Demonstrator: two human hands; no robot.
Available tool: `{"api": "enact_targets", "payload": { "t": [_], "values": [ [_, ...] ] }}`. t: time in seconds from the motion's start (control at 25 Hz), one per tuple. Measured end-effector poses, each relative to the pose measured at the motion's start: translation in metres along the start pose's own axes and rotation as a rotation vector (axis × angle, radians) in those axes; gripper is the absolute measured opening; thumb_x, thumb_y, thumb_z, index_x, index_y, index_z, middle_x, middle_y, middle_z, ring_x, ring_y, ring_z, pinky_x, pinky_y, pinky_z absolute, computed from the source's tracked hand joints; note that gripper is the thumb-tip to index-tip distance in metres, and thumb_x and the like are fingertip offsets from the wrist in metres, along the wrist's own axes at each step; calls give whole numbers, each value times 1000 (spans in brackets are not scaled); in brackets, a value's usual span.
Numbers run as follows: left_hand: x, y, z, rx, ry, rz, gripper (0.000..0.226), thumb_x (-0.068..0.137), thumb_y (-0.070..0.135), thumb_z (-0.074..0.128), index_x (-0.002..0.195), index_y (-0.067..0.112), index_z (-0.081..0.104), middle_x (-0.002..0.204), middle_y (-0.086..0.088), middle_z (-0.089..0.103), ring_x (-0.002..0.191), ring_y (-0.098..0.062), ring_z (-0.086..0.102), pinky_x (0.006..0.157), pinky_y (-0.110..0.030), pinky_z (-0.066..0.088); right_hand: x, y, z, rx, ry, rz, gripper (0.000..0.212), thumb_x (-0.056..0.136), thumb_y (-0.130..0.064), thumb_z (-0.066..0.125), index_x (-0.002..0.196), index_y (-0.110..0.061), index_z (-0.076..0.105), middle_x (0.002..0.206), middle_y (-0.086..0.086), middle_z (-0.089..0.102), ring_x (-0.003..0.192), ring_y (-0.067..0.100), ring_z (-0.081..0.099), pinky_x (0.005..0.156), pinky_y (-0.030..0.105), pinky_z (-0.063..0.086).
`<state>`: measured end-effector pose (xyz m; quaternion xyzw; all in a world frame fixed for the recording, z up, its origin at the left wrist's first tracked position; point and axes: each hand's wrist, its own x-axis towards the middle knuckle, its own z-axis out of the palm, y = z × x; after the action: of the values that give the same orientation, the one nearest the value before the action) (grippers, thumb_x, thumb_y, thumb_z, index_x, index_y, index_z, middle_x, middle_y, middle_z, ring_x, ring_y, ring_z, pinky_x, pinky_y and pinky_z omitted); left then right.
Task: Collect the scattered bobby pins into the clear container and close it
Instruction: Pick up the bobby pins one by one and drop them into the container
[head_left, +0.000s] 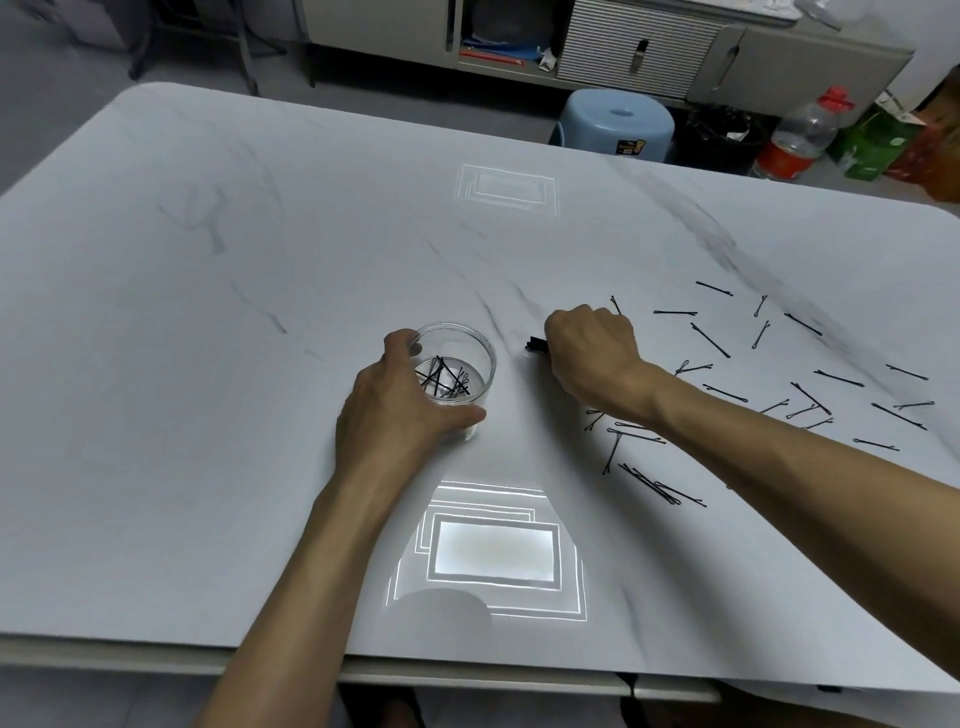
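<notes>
You are looking at dim, cool, even light from overhead. Two ceiling panels glare off the glossy tabletop (208, 312), one bright rectangle near its front edge and a fainter one toward the far edge. Shadows are soft and weak. The wide lens bows the tabletop's edges, and the corners look soft and slightly smeared.

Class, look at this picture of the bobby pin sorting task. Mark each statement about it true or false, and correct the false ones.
1. The left hand grips the clear container. True.
2. The container is empty. False: several pins lie inside it.
3. The right hand is closed on a bundle of bobby pins. True.
4. The scattered pins lie left of the container. False: they lie to its right.
5. A lid covers the container. False: it is open.
</notes>
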<state>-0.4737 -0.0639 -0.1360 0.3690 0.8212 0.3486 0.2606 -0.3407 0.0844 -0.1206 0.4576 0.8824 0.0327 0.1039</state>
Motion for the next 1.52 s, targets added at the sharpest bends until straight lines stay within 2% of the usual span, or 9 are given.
{"api": "enact_targets", "payload": {
  "t": [0.12,0.24,0.44,0.56,0.76,0.92,1.16,1.28,1.52],
  "values": [
    [0,-1,0,10,-2,14,90,61,42,84,135,27,36,140,14,49,127,-18,48,90,-34,40,6,13,-4,161,1,-56,8,88,-8,52,86,-2,57,90,17,63,79,36,57,64,34,41],
    [0,-2,1,22,5,26,91,60,43,84,135,27,36,139,12,51,127,-18,48,91,-35,43,2,14,-32,423,64,-286,9,90,-14,57,88,-13,65,75,0,68,65,19,63,61,31,47],
    [-2,3,8,27,19,35,86,62,44,81,134,26,38,131,6,57,118,-20,55,81,-29,43,-12,-39,-47,-94,200,-677,10,88,-10,53,93,-11,62,85,12,67,77,35,62,57,34,33],
    [-3,3,10,37,15,46,86,61,46,81,134,27,38,131,7,57,118,-19,55,82,-31,45,-12,-40,-35,40,117,-712,17,86,-12,59,100,-13,66,95,8,66,91,28,61,63,36,42],
    [-3,2,10,29,-17,55,90,59,40,84,135,26,37,139,11,51,127,-17,47,93,-34,43,-16,42,-26,710,125,-312,28,82,-15,74,109,-17,70,102,-6,65,84,5,56,79,23,46],
    [-6,6,16,15,-53,79,91,61,38,84,137,25,36,140,11,49,129,-17,45,93,-32,41,-21,99,10,461,-166,-144,65,69,-28,85,127,-19,58,122,-5,54,102,7,48,86,18,34],
    [-5,14,27,30,-66,95,91,61,38,84,137,25,36,140,11,50,128,-16,46,93,-33,41,-11,93,32,712,20,-119,30,68,-10,83,96,-16,73,95,-2,64,76,1,56,67,4,39],
    [-4,17,29,33,-67,100,91,61,39,84,137,25,36,139,11,49,128,-17,46,94,-34,42,-13,91,36,688,36,-146,10,74,-8,78,80,-14,72,88,-1,67,73,9,58,63,8,39],
    [-5,16,30,29,-67,105,90,61,40,84,136,25,36,139,11,50,128,-16,45,92,-32,40,-20,89,39,392,102,-328,12,87,-3,58,90,-13,64,90,-2,63,85,19,55,72,30,44]
  ]
}}
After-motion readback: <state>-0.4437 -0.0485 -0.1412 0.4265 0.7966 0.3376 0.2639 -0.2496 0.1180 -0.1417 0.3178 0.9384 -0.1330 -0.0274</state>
